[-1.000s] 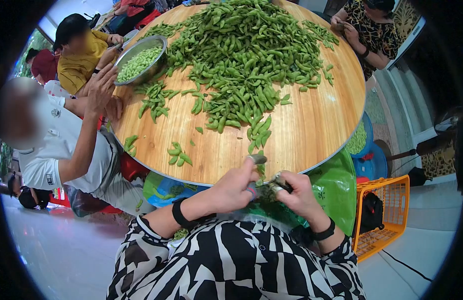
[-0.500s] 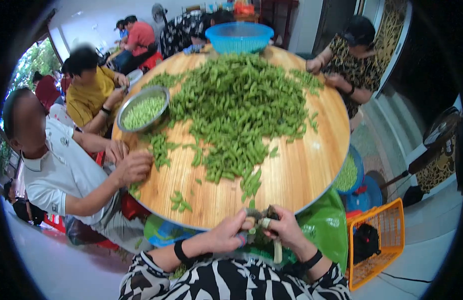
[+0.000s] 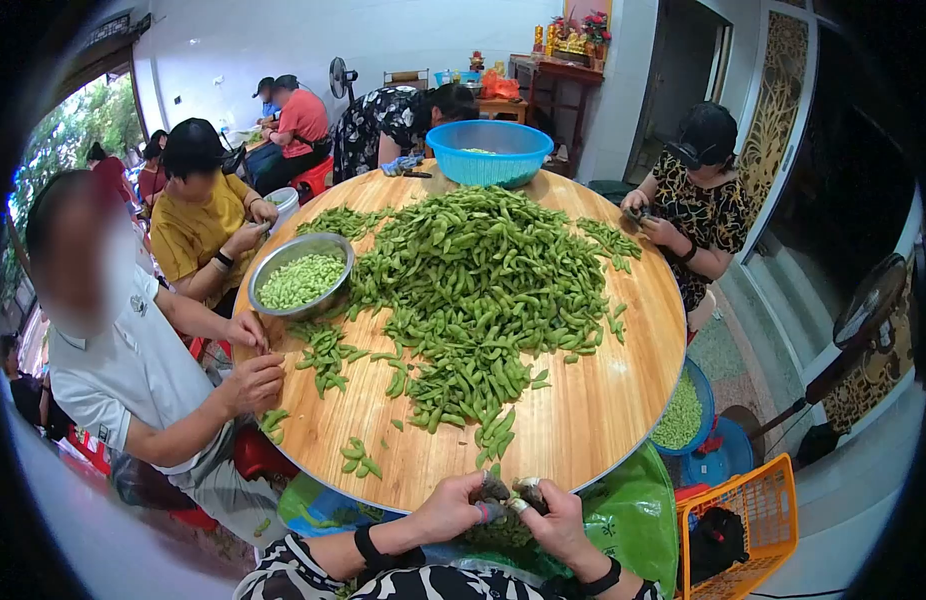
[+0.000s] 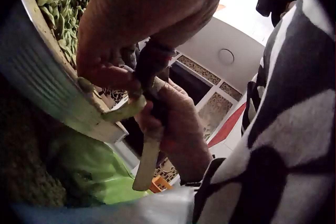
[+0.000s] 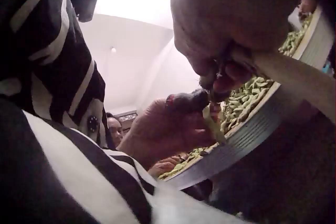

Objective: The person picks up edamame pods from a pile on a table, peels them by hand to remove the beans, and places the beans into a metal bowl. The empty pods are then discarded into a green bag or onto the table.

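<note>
White walls [image 3: 233,70] close off the back of the room I watch from afar, with people seated around a big round wooden table [image 3: 583,430]. Nearest on the left sits a person in a white polo shirt [image 3: 123,350]; beyond is a person in a yellow top [image 3: 195,232], and across on the right a person in a black patterned top [image 3: 711,190].

Spread over the middle of the table is a large heap of green pods [image 3: 473,280]. At its far side I see a blue basket [image 3: 503,170], and on its left a metal bowl [image 3: 301,241] with shelled beans [image 3: 301,284]. Green plastic [image 3: 628,525] hangs below the near edge, beside an orange crate [image 3: 770,520]. Near that edge lies a small cluster of pods [image 3: 361,458].

Just off the edge, I find the left hand [image 3: 453,512] and right hand [image 3: 555,525] close together. My left wrist view shows a single pod [image 4: 123,110] between them. The left hand pinches it between thumb and fingers, with hardly any opening. The right hand's fingers are curled close by; I can't tell whether they grip the pod too. Smallest of all, a pale strip [image 4: 146,163] hangs at the right thumb.
</note>
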The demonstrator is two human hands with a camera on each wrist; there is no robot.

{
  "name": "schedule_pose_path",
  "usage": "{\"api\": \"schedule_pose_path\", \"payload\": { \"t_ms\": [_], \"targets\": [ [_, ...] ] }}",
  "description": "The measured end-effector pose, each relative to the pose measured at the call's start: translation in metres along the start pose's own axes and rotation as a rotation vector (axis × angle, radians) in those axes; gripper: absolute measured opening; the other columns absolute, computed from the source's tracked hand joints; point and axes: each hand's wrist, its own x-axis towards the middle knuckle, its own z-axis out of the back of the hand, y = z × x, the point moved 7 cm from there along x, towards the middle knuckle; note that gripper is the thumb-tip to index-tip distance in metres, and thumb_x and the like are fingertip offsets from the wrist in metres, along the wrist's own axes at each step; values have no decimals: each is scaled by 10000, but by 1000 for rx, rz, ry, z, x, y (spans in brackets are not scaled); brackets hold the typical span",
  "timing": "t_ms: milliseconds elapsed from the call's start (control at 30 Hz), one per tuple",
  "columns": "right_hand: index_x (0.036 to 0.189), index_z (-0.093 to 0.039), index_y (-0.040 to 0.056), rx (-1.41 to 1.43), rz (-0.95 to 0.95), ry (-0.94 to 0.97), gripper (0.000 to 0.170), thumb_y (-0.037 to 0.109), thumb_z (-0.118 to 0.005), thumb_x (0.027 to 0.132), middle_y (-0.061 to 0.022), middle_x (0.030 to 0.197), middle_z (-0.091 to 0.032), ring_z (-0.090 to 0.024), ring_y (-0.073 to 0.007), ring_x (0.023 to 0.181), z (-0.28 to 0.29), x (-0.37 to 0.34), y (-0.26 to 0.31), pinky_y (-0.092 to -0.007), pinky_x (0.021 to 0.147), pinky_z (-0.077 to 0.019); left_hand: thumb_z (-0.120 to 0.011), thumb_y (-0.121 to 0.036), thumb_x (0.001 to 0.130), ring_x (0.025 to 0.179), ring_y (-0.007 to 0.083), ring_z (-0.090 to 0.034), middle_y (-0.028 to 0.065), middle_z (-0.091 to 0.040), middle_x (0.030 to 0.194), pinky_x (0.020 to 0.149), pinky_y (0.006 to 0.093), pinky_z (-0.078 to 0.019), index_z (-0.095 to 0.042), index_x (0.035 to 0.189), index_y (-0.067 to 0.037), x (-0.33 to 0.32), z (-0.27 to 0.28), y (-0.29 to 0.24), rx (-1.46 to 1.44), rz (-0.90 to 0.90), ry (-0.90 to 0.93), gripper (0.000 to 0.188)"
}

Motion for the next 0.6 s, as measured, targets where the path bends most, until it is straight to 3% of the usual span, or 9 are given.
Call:
{"api": "schedule_pose_path", "payload": {
  "t_ms": [133, 200, 333, 467, 533, 600],
  "targets": [
    [940, -609, -11, -101, 107, -42, 211, 20, -646, 735, -160, 717, -576, -591, -261, 593, 0, -3, 10, -319, 552, -465, -628, 33, 829, 915, 121, -598, 42, -632, 989, 824, 271, -484, -571, 1104, -3, -1, -1, 0, -31, 15, 13, 283],
    [930, -603, -12, -124, 125, -44, 206, 15, -641, 730, -158, 713, -571, -589, -268, 591, 0, -1, 17, -322, 550, -463, -625, 41, 825, 946, 123, -589, 40, -615, 1023, 846, 276, -474, -537, 1138, -6, -3, -4, -7, -143, -80, 15, 329],
    [915, -593, -14, -101, 162, -52, 202, 8, -637, 720, -155, 709, -561, -583, -288, 593, -5, -2, 15, -337, 550, -460, -629, 45, 814, 972, 124, -581, 38, -600, 1039, 856, 276, -467, -512, 1162, -12, -3, -5, 13, -238, -36, 66, 372],
    [909, -590, -18, -123, 146, -27, 208, 2, -636, 707, -160, 715, -549, -577, -307, 606, -8, -3, 16, -349, 550, -456, -629, 42, 808, 941, 117, -587, 38, -616, 1013, 835, 267, -470, -542, 1128, -8, -4, 0, 17, -99, -15, 38, 336],
    [887, -584, -19, -216, 324, -59, 203, -8, -638, 692, -159, 706, -520, -552, -320, 599, -9, -5, 28, -361, 540, -445, -627, 38, 810, 921, 107, -586, 33, -626, 986, 821, 260, -471, -563, 1101, -5, -7, -1, 7, -68, -27, 29, 302],
    [884, -590, -15, -245, 301, -46, 200, -7, -653, 694, -148, 701, -518, -545, -305, 598, -8, -6, 25, -355, 542, -435, -603, 41, 798, 845, 89, -570, 32, -645, 907, 748, 251, -472, -625, 1013, 16, -14, 2, -9, 154, -46, -40, 218]
  ]
}}
